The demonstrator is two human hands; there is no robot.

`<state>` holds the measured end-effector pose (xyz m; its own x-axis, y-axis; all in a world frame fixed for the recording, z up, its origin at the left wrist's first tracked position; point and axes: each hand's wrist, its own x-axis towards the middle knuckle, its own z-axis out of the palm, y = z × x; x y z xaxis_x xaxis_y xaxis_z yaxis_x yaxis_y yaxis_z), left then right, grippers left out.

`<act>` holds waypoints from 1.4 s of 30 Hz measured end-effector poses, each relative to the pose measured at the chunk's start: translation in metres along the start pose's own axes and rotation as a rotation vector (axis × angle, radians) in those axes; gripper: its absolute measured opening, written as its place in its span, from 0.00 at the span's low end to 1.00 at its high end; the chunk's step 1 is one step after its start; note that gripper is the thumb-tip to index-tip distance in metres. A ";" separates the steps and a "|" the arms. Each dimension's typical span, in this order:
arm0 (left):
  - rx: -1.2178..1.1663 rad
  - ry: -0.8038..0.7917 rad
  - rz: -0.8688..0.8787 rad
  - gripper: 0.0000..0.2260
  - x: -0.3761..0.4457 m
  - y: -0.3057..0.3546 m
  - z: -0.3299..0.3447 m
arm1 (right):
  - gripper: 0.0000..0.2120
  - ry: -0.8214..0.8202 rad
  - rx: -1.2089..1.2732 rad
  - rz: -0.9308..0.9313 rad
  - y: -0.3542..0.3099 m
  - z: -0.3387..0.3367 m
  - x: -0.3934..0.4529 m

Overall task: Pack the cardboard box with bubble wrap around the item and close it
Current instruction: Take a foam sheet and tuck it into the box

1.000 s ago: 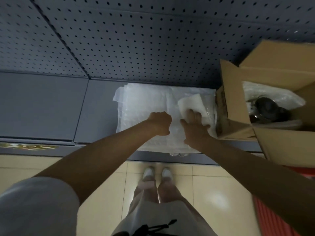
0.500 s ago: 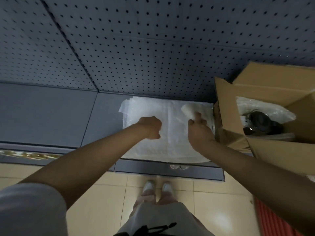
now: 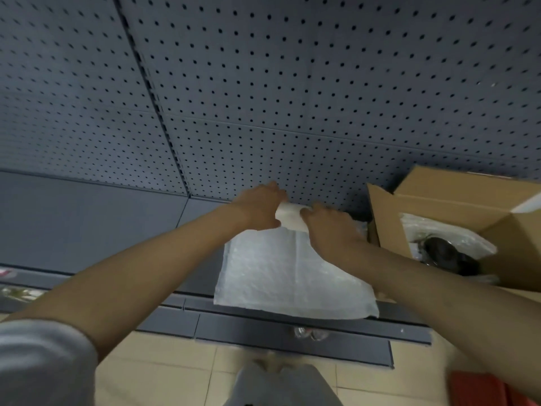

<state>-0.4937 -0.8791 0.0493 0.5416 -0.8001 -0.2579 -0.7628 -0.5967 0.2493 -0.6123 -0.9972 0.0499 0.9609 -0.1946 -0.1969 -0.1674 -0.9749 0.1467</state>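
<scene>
Both my hands, left (image 3: 257,209) and right (image 3: 328,230), gripped the white bubble-wrap sheet (image 3: 292,276) over the grey shelf (image 3: 87,224). Dark item (image 3: 445,254) sat part-padded in the open cardboard box (image 3: 386,218), right. Wrapping and closing remained.

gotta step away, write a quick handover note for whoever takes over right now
Left hand and right hand: both grip the far edge of a bubble wrap sheet, which is lifted off the grey shelf and hangs toward the person.
Cardboard box: on the shelf to the right, flaps open.
Item: dark, already inside the box with some clear wrap around it.
Done: item in the box, a sheet picked up.
Left: carry the sheet to the box, pad around the item, fold the flaps shut.
</scene>
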 end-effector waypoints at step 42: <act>0.152 -0.122 0.095 0.13 -0.027 -0.008 -0.045 | 0.15 -0.091 0.901 0.284 -0.003 -0.025 -0.028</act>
<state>-0.4865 -0.8557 0.0958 0.4251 -0.8335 -0.3530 -0.8579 -0.4953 0.1365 -0.6329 -0.9857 0.0795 0.8434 -0.4081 -0.3495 -0.5363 -0.5989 -0.5947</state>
